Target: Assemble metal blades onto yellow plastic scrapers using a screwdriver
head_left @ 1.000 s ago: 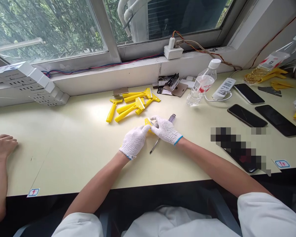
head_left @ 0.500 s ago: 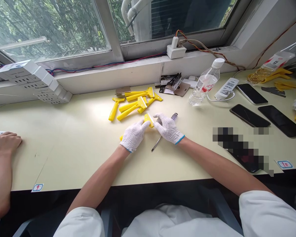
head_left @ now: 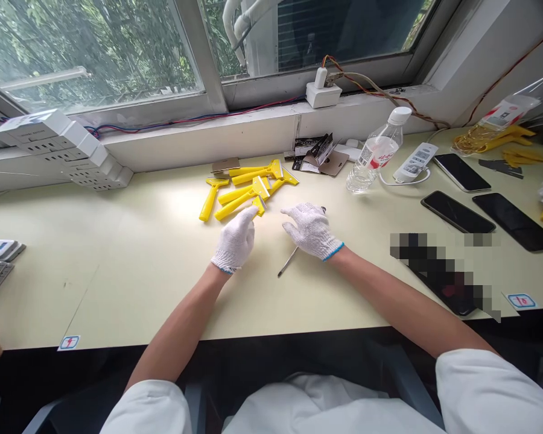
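Where the table (head_left: 131, 301) ends nearest the person, two number tags (head_left: 69, 343) mark it, well apart. Also near, to the right: one dark phone (head_left: 461, 308), partly masked.

Left hand (head_left: 236, 238), gloved: thumb and fingers nearly closed, pinching one yellow scraper (head_left: 259, 207), head poking past the fingertips, just beside the loose ones. Right hand (head_left: 312, 229), gloved: thumb and forefinger well parted, nothing seen between them. One screwdriver (head_left: 288, 261) runs beneath; whether the palm grips it, cannot tell. Risk: if that palm shifts, the screwdriver could roll. Risk: the held scraper's pale edge, if a bare blade, could catch the knit glove or nick a neighbour; a loose pinch in so crowded a spot would cause it.

Beyond: loose scrapers (head_left: 239, 204), at least five, overlapped, so count unsure. A nudge could slide them.

Right of these, three more phones (head_left: 459, 211). Two bottles (head_left: 373, 157); the nearer is capped and near one power strip (head_left: 416, 163). A tug on the cable could topple it. Black packaging (head_left: 314, 154): too jumbled to count.

Farthest: white boxes (head_left: 49, 141) stacked at left, number unclear; one socket box (head_left: 323, 95) on the sill (head_left: 199, 135).
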Available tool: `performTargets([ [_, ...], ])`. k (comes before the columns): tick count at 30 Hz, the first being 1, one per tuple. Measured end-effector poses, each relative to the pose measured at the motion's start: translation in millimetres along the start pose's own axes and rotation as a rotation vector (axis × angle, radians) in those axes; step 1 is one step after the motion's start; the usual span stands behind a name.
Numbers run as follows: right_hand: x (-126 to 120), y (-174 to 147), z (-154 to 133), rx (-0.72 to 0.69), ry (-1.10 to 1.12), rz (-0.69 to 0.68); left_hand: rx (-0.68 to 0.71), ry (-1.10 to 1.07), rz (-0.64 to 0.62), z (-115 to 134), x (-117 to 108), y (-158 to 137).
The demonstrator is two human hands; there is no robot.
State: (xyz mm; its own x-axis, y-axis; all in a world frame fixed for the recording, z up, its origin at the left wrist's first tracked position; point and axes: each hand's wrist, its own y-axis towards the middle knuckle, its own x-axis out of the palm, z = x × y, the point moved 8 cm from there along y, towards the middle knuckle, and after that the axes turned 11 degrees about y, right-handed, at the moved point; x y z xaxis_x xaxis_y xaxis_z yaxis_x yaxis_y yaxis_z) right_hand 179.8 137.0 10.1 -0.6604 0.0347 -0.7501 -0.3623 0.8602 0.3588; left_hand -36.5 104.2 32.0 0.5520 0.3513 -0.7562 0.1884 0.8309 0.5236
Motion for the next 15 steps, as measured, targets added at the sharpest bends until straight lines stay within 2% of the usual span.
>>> performTargets([
  [2,8,1,3,0.045,-0.08,-0.098,-0.151,-0.144,0.043,-12,-5,2],
  [4,16,1,3,0.053,-0.121,-0.19,-0.312,-0.325,0.032,-20,-4,3],
  [9,23,2,-3,0.038,-0.185,-0.324,-0.597,-0.863,-0.11,-12,14,1],
  [12,24,3,-5,0.05,-0.195,-0.378,-0.7,-1.013,-0.188,-6,27,-5],
  [15,25,1,-3,0.069,-0.165,-0.373,-0.765,-1.063,-0.266,-6,40,-12],
])
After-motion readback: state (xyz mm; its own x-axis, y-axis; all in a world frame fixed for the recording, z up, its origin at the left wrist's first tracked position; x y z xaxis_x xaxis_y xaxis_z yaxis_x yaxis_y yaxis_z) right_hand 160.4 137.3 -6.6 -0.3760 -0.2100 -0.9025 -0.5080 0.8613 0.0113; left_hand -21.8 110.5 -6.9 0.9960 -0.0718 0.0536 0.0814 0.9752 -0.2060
